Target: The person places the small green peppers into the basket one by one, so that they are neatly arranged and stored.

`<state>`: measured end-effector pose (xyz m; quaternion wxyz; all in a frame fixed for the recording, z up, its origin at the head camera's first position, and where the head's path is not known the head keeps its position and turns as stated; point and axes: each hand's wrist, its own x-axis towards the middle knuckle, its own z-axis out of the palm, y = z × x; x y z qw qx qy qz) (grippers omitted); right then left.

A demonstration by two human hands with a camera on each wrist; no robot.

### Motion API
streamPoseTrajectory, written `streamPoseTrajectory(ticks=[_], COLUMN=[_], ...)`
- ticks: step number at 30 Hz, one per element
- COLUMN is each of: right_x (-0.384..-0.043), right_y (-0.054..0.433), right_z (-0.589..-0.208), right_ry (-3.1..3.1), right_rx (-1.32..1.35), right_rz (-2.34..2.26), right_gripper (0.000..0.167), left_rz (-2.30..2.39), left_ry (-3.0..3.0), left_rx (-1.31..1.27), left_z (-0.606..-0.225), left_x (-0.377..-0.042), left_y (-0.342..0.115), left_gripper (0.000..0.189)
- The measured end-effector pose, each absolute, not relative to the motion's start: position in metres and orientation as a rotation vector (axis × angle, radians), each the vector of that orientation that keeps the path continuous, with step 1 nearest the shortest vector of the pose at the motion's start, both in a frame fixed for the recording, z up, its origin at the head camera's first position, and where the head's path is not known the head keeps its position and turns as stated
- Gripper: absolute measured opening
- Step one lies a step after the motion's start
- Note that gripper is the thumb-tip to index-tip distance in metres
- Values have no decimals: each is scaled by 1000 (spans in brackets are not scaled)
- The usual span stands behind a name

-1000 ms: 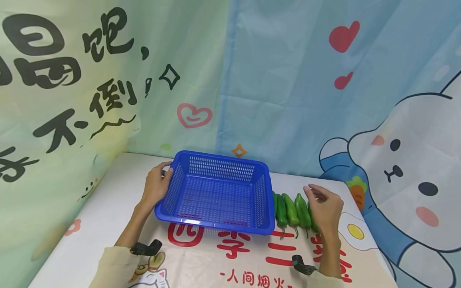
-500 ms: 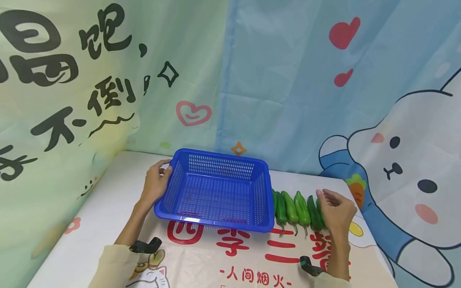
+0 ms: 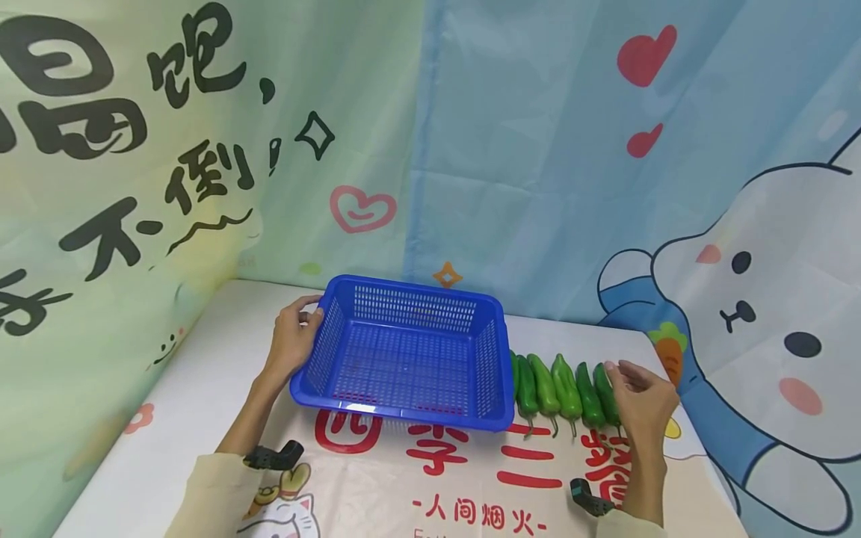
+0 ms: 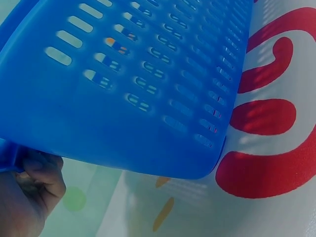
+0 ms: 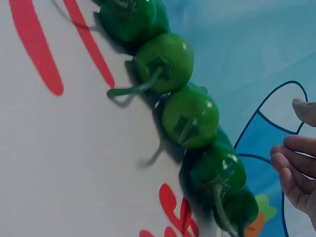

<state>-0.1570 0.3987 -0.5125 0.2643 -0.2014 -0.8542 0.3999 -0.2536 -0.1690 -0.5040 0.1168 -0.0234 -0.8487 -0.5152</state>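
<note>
A blue plastic basket (image 3: 430, 420) with slotted walls stands at the middle of the table, nothing in it. My left hand (image 3: 293, 340) grips its left rim; in the left wrist view the curled fingers (image 4: 47, 177) wrap the rim beside the slotted wall. Right of the basket, several green peppers (image 3: 567, 388) lie side by side in a row, stems toward me. Part of the row's left end is hidden behind the basket. My right hand (image 3: 644, 400) hovers at the row's right end, fingers loosely bent, nothing between thumb and fingers in the right wrist view.
A printed cloth (image 3: 471, 478) with red characters covers the table's front. A fabric backdrop (image 3: 498, 149) with hearts and a cartoon rabbit hangs right behind the table's back edge. Small black devices sit at the left wrist (image 3: 276, 454) and right wrist (image 3: 590, 498).
My right hand has moved right and slightly toward me along the pepper row, uncovering the peppers at the right end. The left hand stays on the basket rim.
</note>
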Motion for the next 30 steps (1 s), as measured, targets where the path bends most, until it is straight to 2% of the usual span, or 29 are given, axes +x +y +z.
streamPoseTrajectory(ticks=[11, 22, 30], right_x=[-150, -150, -152], right_y=[410, 410, 412], right_z=[-529, -544, -552], right_ry=[-2383, -2429, -2480], right_rx=[-672, -636, -655], right_rz=[1075, 1069, 1036], right_gripper=[66, 57, 58], left_rz=[-1525, -1501, -1513], left_ry=[-2486, -2489, -2477], left_rx=[-68, -81, -75], left_z=[-507, -503, -504], left_x=[-253, -257, -255], left_y=[-167, -171, -171], left_gripper=[38, 38, 38])
